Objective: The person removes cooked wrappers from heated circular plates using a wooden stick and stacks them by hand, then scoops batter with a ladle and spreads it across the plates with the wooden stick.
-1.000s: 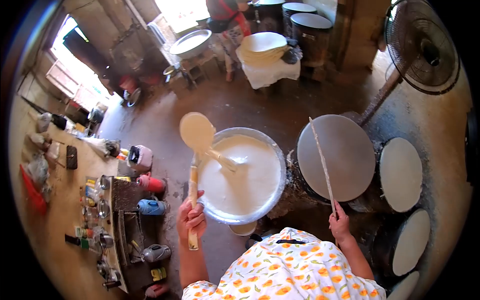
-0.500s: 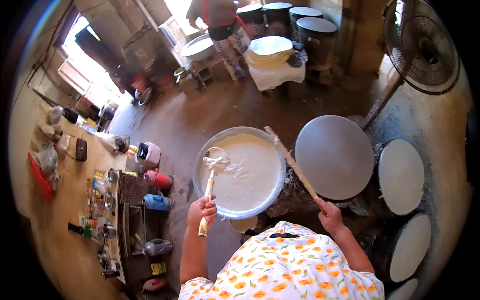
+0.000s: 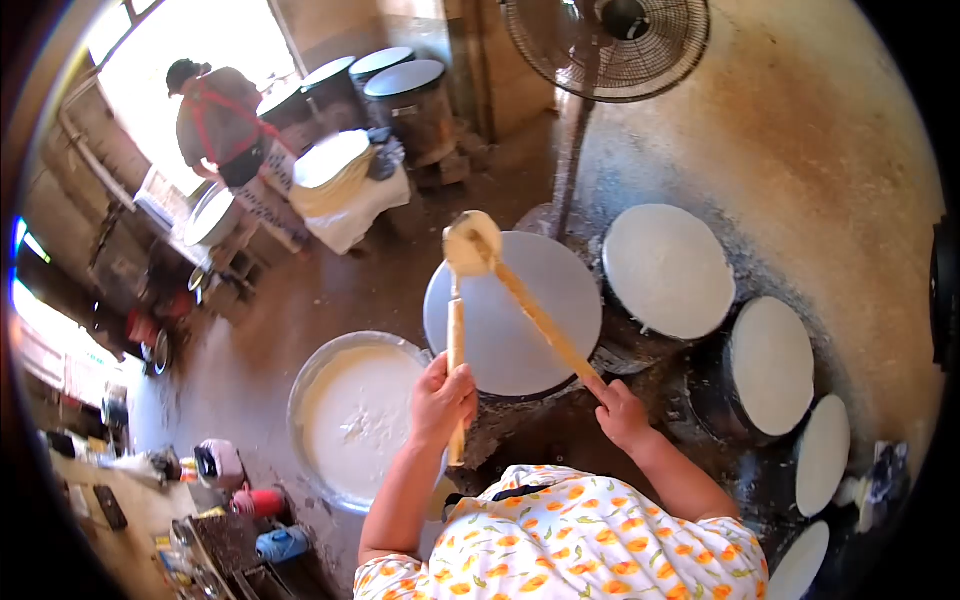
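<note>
My left hand (image 3: 442,402) is closed round the wooden handle of a ladle (image 3: 472,243), whose round bowl holds pale batter over the far left part of a grey round griddle (image 3: 520,330). Closed on a long wooden stick (image 3: 540,318), my right hand (image 3: 622,414) is at the griddle's near right side. The stick's far end reaches up to the ladle bowl and overlaps it in view. To the left of the griddle stands a wide basin (image 3: 296,420) of white batter.
More round griddles covered in white (image 3: 668,270) curve down the right side. A standing fan (image 3: 610,50) rises behind. At the back left a person (image 3: 230,130) bends over a basin, beside a stack of pale round sheets (image 3: 335,170). Flasks (image 3: 282,543) stand at lower left.
The view has turned right. My left hand has carried the ladle from the batter basin to above the griddle. The stick in my right hand has swung towards the ladle.
</note>
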Available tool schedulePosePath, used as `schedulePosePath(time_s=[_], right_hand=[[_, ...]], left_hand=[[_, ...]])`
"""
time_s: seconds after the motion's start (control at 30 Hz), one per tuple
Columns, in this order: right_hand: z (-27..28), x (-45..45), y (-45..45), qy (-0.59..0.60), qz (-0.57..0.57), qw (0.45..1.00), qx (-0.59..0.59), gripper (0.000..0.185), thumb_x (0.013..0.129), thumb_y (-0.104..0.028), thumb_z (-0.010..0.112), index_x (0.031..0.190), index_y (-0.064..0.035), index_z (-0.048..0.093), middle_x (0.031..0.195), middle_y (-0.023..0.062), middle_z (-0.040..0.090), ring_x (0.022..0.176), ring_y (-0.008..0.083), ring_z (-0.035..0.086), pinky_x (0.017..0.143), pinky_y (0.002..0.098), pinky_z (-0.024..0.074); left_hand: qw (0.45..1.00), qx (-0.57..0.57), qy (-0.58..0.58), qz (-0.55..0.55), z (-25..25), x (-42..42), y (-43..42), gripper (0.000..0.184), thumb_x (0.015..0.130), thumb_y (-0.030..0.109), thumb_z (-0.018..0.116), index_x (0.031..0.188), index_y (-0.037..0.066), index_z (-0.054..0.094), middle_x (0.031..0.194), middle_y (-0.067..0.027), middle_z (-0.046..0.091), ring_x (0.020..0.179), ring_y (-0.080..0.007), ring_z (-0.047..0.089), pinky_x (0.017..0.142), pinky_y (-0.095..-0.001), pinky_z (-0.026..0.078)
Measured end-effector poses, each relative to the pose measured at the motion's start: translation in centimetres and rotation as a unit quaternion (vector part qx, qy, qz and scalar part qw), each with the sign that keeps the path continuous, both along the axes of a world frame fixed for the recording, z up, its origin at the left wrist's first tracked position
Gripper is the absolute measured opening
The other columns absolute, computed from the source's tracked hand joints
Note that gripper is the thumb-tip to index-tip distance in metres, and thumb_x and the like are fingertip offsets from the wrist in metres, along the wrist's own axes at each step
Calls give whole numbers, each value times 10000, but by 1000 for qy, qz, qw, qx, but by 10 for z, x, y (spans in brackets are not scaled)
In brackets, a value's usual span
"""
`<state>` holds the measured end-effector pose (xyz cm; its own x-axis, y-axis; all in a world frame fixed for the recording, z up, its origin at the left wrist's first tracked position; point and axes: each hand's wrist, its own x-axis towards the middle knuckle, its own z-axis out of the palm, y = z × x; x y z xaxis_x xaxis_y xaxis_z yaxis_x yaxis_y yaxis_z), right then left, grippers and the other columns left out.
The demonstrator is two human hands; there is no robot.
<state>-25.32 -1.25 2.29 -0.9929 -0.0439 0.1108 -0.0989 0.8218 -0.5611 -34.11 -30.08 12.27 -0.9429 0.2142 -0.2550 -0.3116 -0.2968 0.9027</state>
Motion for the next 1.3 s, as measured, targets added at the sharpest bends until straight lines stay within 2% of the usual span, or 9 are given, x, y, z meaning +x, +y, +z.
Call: schedulePosePath(time_s=[0.27, 0.33, 0.37, 0.47, 0.6, 0.73, 0.87, 0.93, 1.3], right_hand=[[-23, 56, 39, -140, -135, 980, 36, 717, 774, -40, 572, 1385, -353, 365, 948, 156, 493, 809, 366, 559, 729, 436, 488], [-28, 60, 35, -161, -153, 974, 49, 703, 785, -51, 567, 1381, -366, 366, 951, 161, 494, 817, 366, 562, 730, 433, 488], [-31, 61, 32, -170, -162, 971, 54, 703, 786, -53, 564, 1379, -374, 366, 956, 161, 496, 815, 366, 563, 728, 433, 487], [-28, 61, 25, -142, -173, 974, 45, 676, 781, -51, 549, 1362, -362, 399, 924, 155, 523, 810, 363, 568, 721, 428, 489], [-31, 65, 19, -55, -171, 982, -64, 578, 733, 54, 501, 1278, -138, 524, 1069, 170, 616, 897, 328, 612, 767, 362, 503], [-32, 69, 5, 21, -162, 978, -126, 570, 733, 89, 472, 1262, -114, 537, 1106, 172, 622, 946, 305, 629, 792, 328, 501], [-43, 65, -3, 20, -171, 975, -138, 571, 727, 77, 476, 1261, -116, 540, 1080, 172, 625, 939, 335, 614, 801, 367, 499], [-39, 49, -4, 56, -179, 974, -128, 582, 725, 85, 472, 1265, -121, 535, 1086, 182, 620, 953, 358, 605, 807, 381, 495], [-29, -129, -46, -82, -134, 977, -146, 583, 744, 51, 467, 1309, -93, 486, 1166, 218, 589, 1097, 276, 582, 905, 322, 442]], left_hand=[[985, 95, -54, -135, -86, -47, 68, 206, 907, 111, 521, 1091, 18, 511, 624, 12, 440, 399, -78, 405, 345, -221, 342], [969, -195, 74, -136, -111, -64, 65, 218, 886, 131, 544, 1057, 0, 509, 644, -51, 509, 470, -166, 507, 425, -301, 434], [857, -398, 294, -146, -131, -80, 53, 369, 859, 149, 547, 1192, 1, 485, 717, -143, 589, 591, -280, 601, 540, -399, 495], [705, -597, 334, -185, -94, -98, 33, 482, 865, 178, 513, 1313, 26, 421, 819, -210, 607, 698, -360, 630, 629, -472, 506], [615, -683, 347, -186, -37, -117, 17, 517, 896, 227, 472, 1369, 51, 364, 914, -196, 606, 708, -352, 633, 632, -462, 509], [635, -663, 374, -127, -1, -117, 10, 524, 873, 192, 518, 1357, 42, 383, 903, -173, 610, 760, -329, 630, 655, -444, 505], [772, -373, 511, 59, -19, -114, 5, 429, 877, 72, 520, 1292, -2, 444, 759, -113, 584, 616, -238, 611, 539, -352, 490], [984, -39, 150, -93, 10, -93, 3, 384, 914, 73, 479, 1290, -2, 446, 664, -25, 519, 463, -110, 512, 415, -250, 425], [991, -69, 43, -101, -56, -66, -30, 276, 915, 83, 484, 1177, -3, 504, 604, 12, 466, 399, -64, 441, 352, -220, 367]])
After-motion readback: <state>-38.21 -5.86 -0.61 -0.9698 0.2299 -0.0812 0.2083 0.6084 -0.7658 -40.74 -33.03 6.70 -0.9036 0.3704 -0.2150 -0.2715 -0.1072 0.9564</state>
